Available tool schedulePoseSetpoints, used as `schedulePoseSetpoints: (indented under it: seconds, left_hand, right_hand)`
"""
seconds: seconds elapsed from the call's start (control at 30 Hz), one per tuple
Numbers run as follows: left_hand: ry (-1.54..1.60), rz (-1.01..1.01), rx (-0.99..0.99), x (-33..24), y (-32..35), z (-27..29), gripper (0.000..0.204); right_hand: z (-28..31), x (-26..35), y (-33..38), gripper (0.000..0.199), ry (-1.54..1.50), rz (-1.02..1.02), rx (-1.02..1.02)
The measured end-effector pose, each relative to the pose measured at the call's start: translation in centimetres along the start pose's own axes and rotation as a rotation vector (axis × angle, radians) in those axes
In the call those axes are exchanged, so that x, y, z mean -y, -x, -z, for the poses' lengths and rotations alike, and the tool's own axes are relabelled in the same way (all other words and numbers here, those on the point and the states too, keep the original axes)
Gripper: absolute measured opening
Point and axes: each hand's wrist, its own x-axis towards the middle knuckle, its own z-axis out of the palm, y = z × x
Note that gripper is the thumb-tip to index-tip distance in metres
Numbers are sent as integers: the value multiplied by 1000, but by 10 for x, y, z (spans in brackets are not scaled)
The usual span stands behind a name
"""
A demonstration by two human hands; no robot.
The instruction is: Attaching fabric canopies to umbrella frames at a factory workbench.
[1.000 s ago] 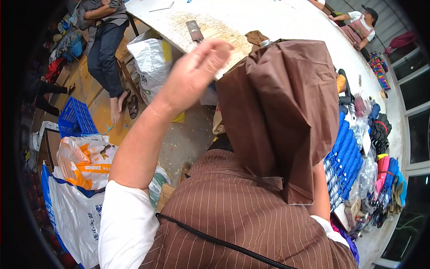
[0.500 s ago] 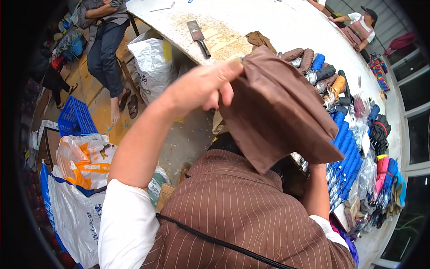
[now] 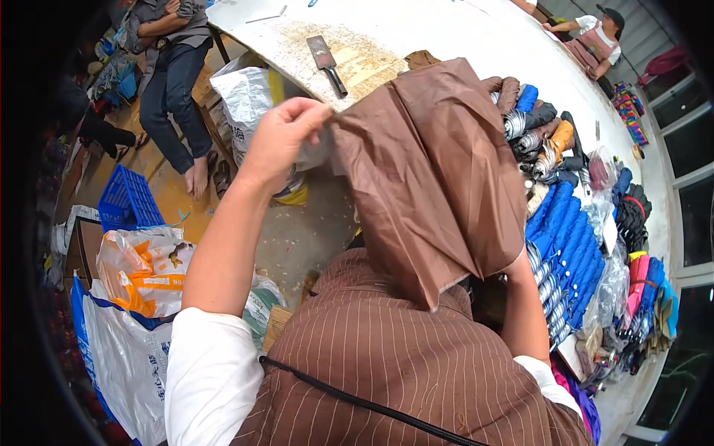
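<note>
My left hand (image 3: 282, 141) is raised in front of me and pinches the upper left edge of a large brown cloth (image 3: 439, 171). The cloth hangs in folds over the middle of the view, its lower corner reaching down to my brown striped apron (image 3: 387, 364). My right forearm (image 3: 524, 320) rises at the right and runs under the cloth's lower right edge. The right hand itself is hidden behind the cloth.
A white table (image 3: 446, 30) carries a cleaver (image 3: 327, 63) and rows of blue (image 3: 569, 238) and mixed-colour folded umbrellas (image 3: 543, 134). A white sack (image 3: 249, 97), blue crate (image 3: 126, 197) and orange-white bag (image 3: 141, 267) stand on the floor. One person (image 3: 175, 67) sits at the left, another person (image 3: 595, 41) far right.
My left hand has come down and to the left, pulling the cloth's edge with it. The cloth has spread wider and now hangs lower over the table.
</note>
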Motion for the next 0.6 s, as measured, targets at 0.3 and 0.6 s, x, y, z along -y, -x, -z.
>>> schedulePoseSetpoints:
  seconds: [0.3, 0.6]
  left_hand:
    - [44, 378, 329, -26, 16, -29, 38]
    - [-160, 179, 173, 15, -3, -21, 32]
  right_hand:
    - [-27, 21, 6, 46, 125, 98, -135]
    - [12, -25, 4, 51, -735, -31, 68]
